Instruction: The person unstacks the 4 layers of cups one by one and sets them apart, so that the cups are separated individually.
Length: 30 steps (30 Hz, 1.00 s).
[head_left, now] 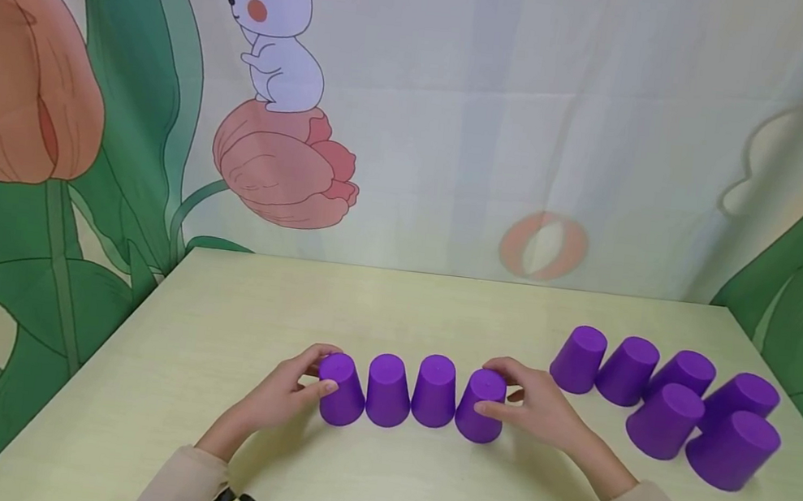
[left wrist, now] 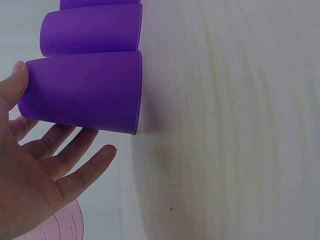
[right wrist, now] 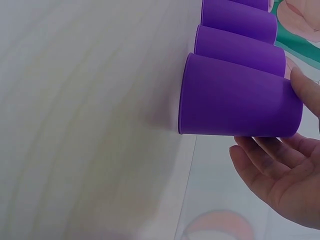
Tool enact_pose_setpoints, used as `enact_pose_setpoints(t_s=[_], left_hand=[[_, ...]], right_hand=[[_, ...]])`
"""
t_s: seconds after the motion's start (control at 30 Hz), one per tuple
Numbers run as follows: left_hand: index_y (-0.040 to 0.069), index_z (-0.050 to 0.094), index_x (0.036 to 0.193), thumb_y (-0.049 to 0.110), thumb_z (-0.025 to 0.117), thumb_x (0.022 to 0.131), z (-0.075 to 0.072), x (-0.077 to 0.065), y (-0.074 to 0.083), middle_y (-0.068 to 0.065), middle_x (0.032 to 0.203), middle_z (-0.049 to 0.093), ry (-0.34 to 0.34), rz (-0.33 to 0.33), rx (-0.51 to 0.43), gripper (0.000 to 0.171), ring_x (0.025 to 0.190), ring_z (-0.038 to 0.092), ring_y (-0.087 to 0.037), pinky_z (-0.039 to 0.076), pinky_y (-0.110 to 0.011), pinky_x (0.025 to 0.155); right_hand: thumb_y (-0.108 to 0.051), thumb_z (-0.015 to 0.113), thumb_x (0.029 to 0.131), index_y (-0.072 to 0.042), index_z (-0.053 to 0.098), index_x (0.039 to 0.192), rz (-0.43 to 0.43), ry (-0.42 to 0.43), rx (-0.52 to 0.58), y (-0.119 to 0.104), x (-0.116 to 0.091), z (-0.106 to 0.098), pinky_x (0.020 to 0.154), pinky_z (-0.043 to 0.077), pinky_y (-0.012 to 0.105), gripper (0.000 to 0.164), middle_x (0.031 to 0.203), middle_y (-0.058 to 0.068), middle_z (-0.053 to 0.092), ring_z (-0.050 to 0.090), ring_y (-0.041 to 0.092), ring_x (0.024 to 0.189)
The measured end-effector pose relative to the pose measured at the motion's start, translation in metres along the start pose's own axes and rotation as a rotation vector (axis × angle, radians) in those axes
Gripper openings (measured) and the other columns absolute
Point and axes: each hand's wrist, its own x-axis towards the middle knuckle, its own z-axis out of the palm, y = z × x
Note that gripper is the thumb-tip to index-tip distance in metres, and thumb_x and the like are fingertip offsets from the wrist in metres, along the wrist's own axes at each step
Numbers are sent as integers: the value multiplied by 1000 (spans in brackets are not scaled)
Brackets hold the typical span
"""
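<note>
Several purple cups stand upside down in a side-by-side row on the table. My left hand (head_left: 289, 386) grips the leftmost cup (head_left: 344, 395) near its closed top. In the left wrist view the thumb lies on one side of that cup (left wrist: 85, 92) and fingers touch the other. At the row's right end my right hand (head_left: 536, 403) holds the rightmost cup (head_left: 478, 418) with thumb and fingers; the right wrist view shows this cup (right wrist: 237, 100) at close range. Between them stand two middle cups, one left (head_left: 389, 392) and one right (head_left: 435, 393), which neither hand grips.
More upside-down purple cups stand in a loose group at the right, among them a far-left one (head_left: 579, 359) and a near-right one (head_left: 733, 453). The pale wooden table (head_left: 376, 493) ends at a printed curtain (head_left: 444, 124) behind.
</note>
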Motion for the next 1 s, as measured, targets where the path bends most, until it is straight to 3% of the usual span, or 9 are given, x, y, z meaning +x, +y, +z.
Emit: enact_pose_setpoints(t_s=[0.6, 0.7, 0.8, 1.0], left_hand=[[9, 45, 123, 21, 55, 92, -1, 0, 0, -10, 110, 58, -9, 23, 0, 35, 102, 54, -31, 46, -39, 74], [7, 45, 123, 17, 55, 92, -2, -2, 11, -11, 109, 58, -9, 21, 0, 34, 101, 54, -32, 46, -39, 74], [6, 45, 123, 15, 55, 92, -2, -1, 11, -11, 109, 59, -8, 23, 7, 34, 101, 54, -32, 46, -39, 73], [12, 45, 123, 21, 56, 92, 0, 1, 0, -7, 108, 59, -4, 7, 2, 34, 102, 54, -29, 46, -39, 75]], right_hand=[[-25, 73, 78, -3, 57, 110, 4, 75, -12, -3, -14, -13, 74, 50, 36, 42, 98, 1, 64, 59, 19, 89], [-24, 73, 77, -3, 58, 110, -2, 92, -9, -1, -18, -17, 73, 50, 34, 42, 97, 1, 64, 58, 18, 88], [-24, 74, 77, -4, 58, 111, 6, 111, -28, 2, -23, -21, 72, 50, 32, 42, 97, 0, 63, 58, 15, 87], [-23, 74, 76, -3, 58, 111, 27, 151, -64, 11, -32, -31, 72, 50, 30, 43, 98, 3, 64, 59, 14, 86]])
